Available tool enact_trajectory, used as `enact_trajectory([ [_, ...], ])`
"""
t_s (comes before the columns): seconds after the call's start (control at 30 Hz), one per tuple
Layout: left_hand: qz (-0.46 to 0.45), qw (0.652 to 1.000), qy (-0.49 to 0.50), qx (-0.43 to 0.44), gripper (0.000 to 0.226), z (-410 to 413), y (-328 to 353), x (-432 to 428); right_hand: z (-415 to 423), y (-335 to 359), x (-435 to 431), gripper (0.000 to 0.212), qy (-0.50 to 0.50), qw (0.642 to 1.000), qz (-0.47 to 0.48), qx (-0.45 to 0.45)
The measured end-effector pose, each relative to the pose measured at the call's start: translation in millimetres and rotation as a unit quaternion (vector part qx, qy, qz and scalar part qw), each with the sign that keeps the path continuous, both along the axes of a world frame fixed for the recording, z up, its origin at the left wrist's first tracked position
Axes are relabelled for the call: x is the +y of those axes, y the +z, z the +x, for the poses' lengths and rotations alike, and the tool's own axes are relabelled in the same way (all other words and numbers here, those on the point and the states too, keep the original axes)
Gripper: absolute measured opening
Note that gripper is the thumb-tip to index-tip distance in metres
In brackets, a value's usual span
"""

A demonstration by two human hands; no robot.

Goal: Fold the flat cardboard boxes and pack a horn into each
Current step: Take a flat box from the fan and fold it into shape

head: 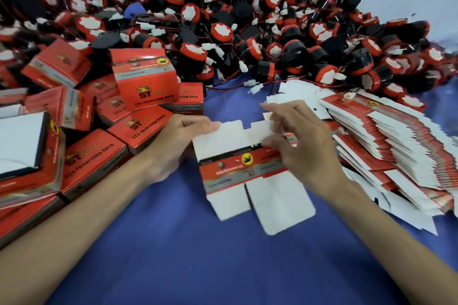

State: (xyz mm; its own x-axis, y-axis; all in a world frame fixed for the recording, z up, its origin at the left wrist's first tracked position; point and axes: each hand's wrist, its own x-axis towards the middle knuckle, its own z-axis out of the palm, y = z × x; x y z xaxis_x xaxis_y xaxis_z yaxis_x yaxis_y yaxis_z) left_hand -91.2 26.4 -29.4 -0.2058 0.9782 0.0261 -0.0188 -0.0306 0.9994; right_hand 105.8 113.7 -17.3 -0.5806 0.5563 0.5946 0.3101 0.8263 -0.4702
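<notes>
Head view is showing one flat cardboard box (244, 171) at the centre of the frame, held between both hands over the blue-covered desk (198, 262). Its red-and-grey printed band is running across the middle, with white flaps spreading toward 12 o'clock and toward 6 o'clock. Whether the lower flaps are touching the blue cover cannot be told. The left hand (178, 142), its forearm lying toward 8 o'clock, is pinching the edge of the upper left flap, fingers curled onto the card. The right hand (298, 143), its forearm lying toward 4 o'clock, is grasping the upper right part of the same box between thumb and curled fingers, while the forefinger is standing straighter above the flap. Folded boxes (146, 82), red with yellow lettering, are lying heaped from 8 to 10 o'clock, several tilting against each other. A stack of flat boxes (386, 136) is lying fanned out at 3 o'clock, just beside the right hand. Horns (247, 39), black with red rims, white faces and thin wires ending in white plugs, are lying piled from 10 through 12 to 2 o'clock, beyond both box heaps.
</notes>
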Motion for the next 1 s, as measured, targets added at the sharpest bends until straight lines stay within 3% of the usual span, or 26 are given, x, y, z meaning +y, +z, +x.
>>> enact_trajectory([
  [0.07, -0.056, 0.993, -0.067, -0.076, 0.02, 1, 1, -2, 3, 4, 4, 0.03, 0.002, 1.0, -0.023, -0.015],
  [0.2, -0.111, 0.983, -0.099, -0.105, 0.014, 0, -2, -1, 2, 4, 3, 0.016, 0.063, 0.997, -0.039, -0.037],
  [0.3, -0.113, 0.971, -0.103, -0.183, 0.029, -2, 1, -4, -1, 3, -4, 0.017, 0.122, 0.984, -0.12, -0.041],
  [0.37, -0.129, 0.952, -0.108, -0.255, 0.053, -3, 4, -8, -2, 3, -8, 0.017, 0.142, 0.975, -0.165, -0.034],
  [0.43, -0.15, 0.936, -0.13, -0.292, 0.056, -3, 6, -9, -4, 1, -11, 0.015, 0.151, 0.976, -0.159, -0.011],
  [0.57, -0.158, 0.935, -0.168, -0.268, 0.03, -2, 5, -11, -5, -3, -14, 0.011, 0.15, 0.981, -0.114, 0.054],
  [0.7, -0.141, 0.913, -0.212, -0.319, 0.064, -1, 3, -9, -3, -6, -17, 0.01, 0.156, 0.966, -0.182, 0.092],
  [0.77, -0.114, 0.916, -0.22, -0.316, 0.056, 0, 4, -9, -2, -7, -16, 0.011, 0.161, 0.963, -0.184, 0.112],
  [0.87, -0.093, 0.948, -0.171, -0.253, 0.045, 4, 4, -9, -4, -7, -18, 0.012, 0.205, 0.931, -0.254, 0.165],
  [1.0, -0.035, 0.945, -0.213, -0.247, 0.075, 13, 10, -17, -8, -3, -18, 0.01, 0.167, 0.918, -0.277, 0.232],
])
